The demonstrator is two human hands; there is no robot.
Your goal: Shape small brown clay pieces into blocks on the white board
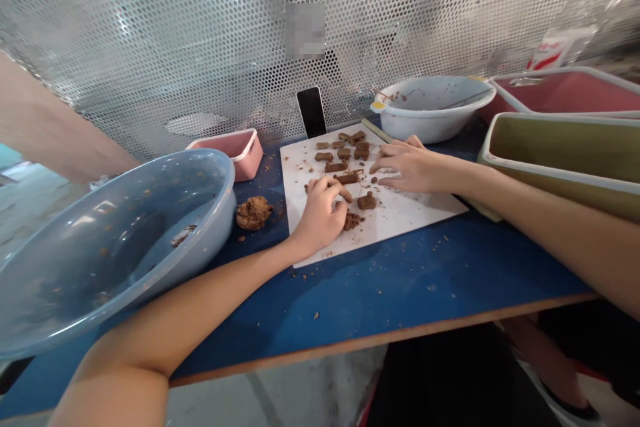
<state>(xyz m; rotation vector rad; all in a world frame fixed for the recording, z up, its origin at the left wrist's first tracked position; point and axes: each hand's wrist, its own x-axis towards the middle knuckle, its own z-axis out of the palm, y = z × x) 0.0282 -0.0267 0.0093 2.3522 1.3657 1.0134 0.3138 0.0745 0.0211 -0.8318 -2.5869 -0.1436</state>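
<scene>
A white board [400, 213] lies on the table with several small brown clay-like pieces [343, 153] on it. My left hand [323, 210] rests at the board's left part, fingers curled; whatever may be under or in them is hidden. Brown crumbs [353, 221] lie beside its thumb, and a short lump with a knob [367, 201] sits just to the right. My right hand [407, 165] is over the board's right side, fingers apart and pointing left, holding nothing I can see. Between the hands lies a brown roll [349, 177].
Left stands a large blue basin [227, 193], with a rough brown lump [254, 213] beside it and a pink box [249, 153] behind. A phone [311, 112] leans on the perforated metal screen. A white basin [425, 125], a green tub [550, 170] and a red tub [565, 90] stand right.
</scene>
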